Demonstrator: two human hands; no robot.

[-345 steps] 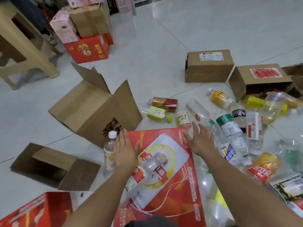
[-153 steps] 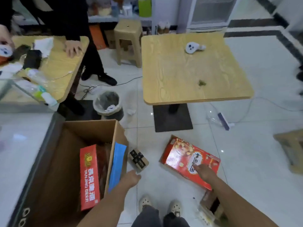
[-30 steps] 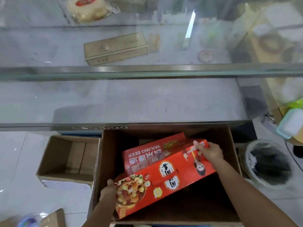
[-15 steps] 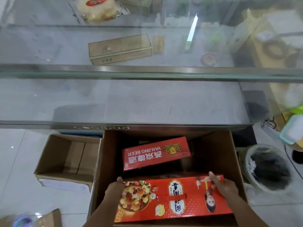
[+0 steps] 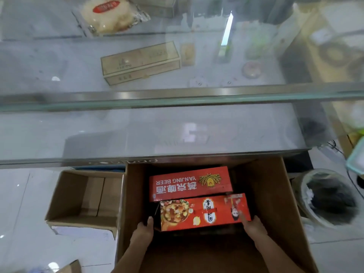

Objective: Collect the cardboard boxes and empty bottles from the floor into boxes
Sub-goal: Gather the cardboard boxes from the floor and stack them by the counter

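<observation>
A big open cardboard box (image 5: 275, 196) stands on the floor against a glass counter. Inside it a red Yanjing Beer box (image 5: 189, 183) stands on edge at the back. In front of it sits a red snack box (image 5: 204, 211) printed with food pictures, deep in the big box. My left hand (image 5: 143, 230) holds its left end and my right hand (image 5: 253, 226) holds its right end. Both forearms reach down into the big box.
A smaller open cardboard box (image 5: 82, 196) sits to the left on the white tile floor. A lined waste bin (image 5: 329, 200) stands to the right. The glass display counter (image 5: 157, 99) overhangs the back. Another cardboard corner (image 5: 69, 267) shows at bottom left.
The red snack box has gone from tilted above the big box to level and lower inside it, next to the beer box. Both hands followed it down.
</observation>
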